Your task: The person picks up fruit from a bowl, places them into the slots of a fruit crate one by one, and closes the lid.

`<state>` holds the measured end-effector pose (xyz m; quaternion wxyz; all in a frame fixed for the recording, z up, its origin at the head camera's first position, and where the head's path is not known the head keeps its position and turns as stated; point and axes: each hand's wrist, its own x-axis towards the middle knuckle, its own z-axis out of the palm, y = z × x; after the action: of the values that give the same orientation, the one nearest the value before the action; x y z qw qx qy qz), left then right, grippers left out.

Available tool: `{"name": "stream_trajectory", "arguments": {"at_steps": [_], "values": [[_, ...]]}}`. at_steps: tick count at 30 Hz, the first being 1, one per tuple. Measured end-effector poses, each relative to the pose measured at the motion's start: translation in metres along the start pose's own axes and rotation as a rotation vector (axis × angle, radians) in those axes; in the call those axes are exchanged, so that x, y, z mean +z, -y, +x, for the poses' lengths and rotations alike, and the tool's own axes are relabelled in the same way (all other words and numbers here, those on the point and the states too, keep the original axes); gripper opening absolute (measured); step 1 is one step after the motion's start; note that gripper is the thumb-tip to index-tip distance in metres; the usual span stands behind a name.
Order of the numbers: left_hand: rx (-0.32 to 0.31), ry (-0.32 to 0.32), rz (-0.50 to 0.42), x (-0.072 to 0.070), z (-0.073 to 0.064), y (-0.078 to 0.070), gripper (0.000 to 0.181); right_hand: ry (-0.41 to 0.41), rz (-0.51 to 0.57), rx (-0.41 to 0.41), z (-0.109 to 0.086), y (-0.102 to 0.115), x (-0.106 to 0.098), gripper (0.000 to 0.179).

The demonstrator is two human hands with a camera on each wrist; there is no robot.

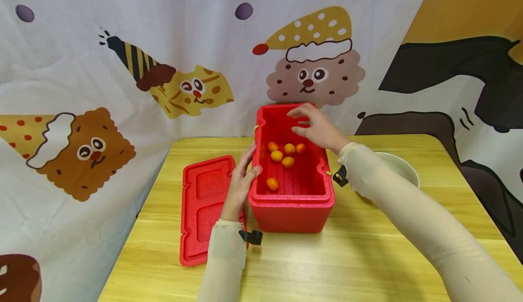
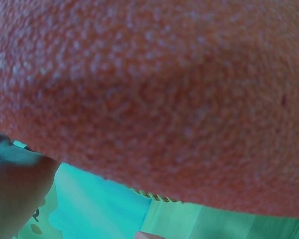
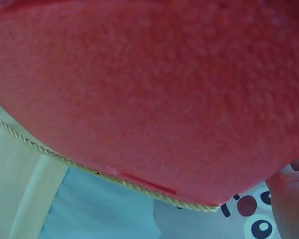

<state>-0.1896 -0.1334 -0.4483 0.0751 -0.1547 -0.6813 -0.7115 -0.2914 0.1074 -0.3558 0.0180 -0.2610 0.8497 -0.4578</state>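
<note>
A red foam box [image 1: 292, 218] stands lidless on the table. Several small orange fruits [image 1: 288, 162], like cherry tomatoes, lie on its floor. My left hand [image 1: 240, 181] rests against the box's left wall, fingers stretched along the outside and thumb at the rim. Over the far right part of the box hovers my right hand [image 1: 316, 127], its fingers loosely bent and nothing between them. In the left wrist view, the red wall [image 2: 154, 109] fills most of the picture. The right wrist view shows the outer wall [image 3: 149, 99] with a twisted cord [image 3: 134, 185] along it.
A red lid [image 1: 194, 220] with recessed panels lies left of the box, partly under my left forearm. To the right, a pale bowl [image 1: 402, 168] is partly hidden by my right sleeve. A cartoon-printed cloth [image 1: 229, 34] hangs behind the wooden table [image 1: 306, 265].
</note>
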Motion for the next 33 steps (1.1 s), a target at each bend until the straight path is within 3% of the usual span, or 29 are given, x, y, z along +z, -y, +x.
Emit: {"name": "stream_trajectory", "arguments": {"at_steps": [3, 10, 17, 21, 26, 33], "values": [[0.001, -0.001, 0.002, 0.0, 0.001, 0.0, 0.056, -0.021, 0.005, -0.009, -0.003, -0.002, -0.003, 0.037], [-0.061, 0.017, -0.016, 0.005, -0.003, -0.03, 0.055, -0.045, -0.026, -0.002, -0.01, -0.007, -0.008, 0.034], [-0.062, 0.016, -0.023, 0.006, -0.004, -0.032, 0.054, -0.125, 0.047, -0.027, -0.015, -0.009, -0.017, 0.029], [-0.046, 0.021, -0.01, 0.006, -0.004, -0.033, 0.054, -0.179, 0.059, 0.02, -0.022, -0.009, -0.026, 0.026], [-0.053, 0.021, -0.009, 0.006, -0.005, -0.034, 0.055, -0.218, 0.048, 0.052, -0.028, -0.011, -0.033, 0.024], [-0.065, 0.019, -0.013, 0.006, -0.004, -0.032, 0.056, -0.302, 0.013, 0.011, -0.035, -0.019, -0.041, 0.024]]}}
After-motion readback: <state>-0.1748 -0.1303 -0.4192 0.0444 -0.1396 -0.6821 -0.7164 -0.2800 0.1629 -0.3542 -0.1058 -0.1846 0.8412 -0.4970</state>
